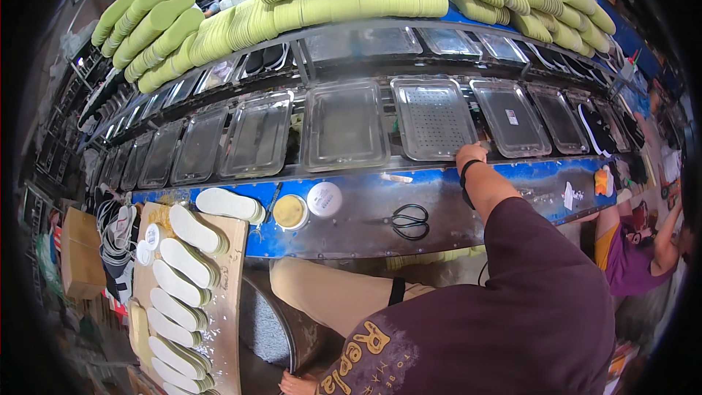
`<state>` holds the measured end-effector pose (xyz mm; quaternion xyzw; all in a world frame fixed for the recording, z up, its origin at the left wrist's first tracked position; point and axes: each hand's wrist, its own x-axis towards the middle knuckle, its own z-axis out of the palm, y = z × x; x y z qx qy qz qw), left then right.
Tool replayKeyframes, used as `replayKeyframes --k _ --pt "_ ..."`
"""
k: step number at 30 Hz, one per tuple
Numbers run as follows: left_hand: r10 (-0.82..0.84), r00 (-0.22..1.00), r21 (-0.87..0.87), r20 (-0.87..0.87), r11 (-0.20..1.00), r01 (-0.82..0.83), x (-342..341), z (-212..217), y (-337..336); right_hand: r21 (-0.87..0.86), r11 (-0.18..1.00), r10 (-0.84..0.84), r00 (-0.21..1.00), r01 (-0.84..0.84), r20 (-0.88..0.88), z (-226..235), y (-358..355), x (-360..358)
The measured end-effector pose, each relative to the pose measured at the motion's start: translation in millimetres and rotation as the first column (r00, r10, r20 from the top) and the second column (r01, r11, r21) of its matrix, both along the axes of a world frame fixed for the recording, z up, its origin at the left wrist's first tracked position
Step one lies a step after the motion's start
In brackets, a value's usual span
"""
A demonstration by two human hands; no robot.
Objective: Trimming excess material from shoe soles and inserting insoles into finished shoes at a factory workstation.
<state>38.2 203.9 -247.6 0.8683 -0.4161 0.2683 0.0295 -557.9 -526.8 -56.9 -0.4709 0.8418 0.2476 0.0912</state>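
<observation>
My right hand (472, 152), with a black band at the wrist, reaches forward to the near right corner of a clear plastic tray (436, 117) dotted with small marks. Its fingers are curled; what they hold, if anything, is hidden. At the lower edge my left hand (298, 384) shows only in part, fingers bent, beside the rim of a dark round bin (289, 322). On the blue bench lie black-handled scissors (409, 221), an open tub of yellowish paste (289, 212) and a white round lid (325, 199).
Pale insoles (189, 271) lie in stacks on a board (230, 278) at left. Green insoles (355, 4) are piled above the rack. More clear trays (346, 124) line the back of the bench (351, 238). Another person (643, 256) in purple is at right.
</observation>
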Motion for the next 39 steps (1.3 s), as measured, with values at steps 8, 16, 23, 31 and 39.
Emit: replayKeyframes --k 8,16,23,31,39 --pt "0.008 0.999 -0.011 0.044 1.0 -0.008 4 -4 19 0.095 0.995 0.031 0.998 -0.026 -0.057 7 -2 16" --pt "-0.007 0.999 -0.078 0.048 0.997 0.01 -4 -41 -8 -0.002 1.0 -0.01 1.0 0.01 -0.026 -4 -3 10" --pt "0.031 0.997 -0.165 0.064 0.986 -0.02 -9 -101 -31 0.016 0.974 0.227 0.966 -0.227 -0.122 10 21 53" --pt "0.034 0.993 -0.195 0.109 0.981 -0.012 -17 -68 -48 -0.332 0.936 0.123 0.992 -0.12 -0.013 -20 56 29" --pt "0.052 0.986 -0.2 0.156 0.98 -0.02 -51 -5 -79 -0.215 0.976 -0.026 0.997 0.04 0.067 0 47 57"
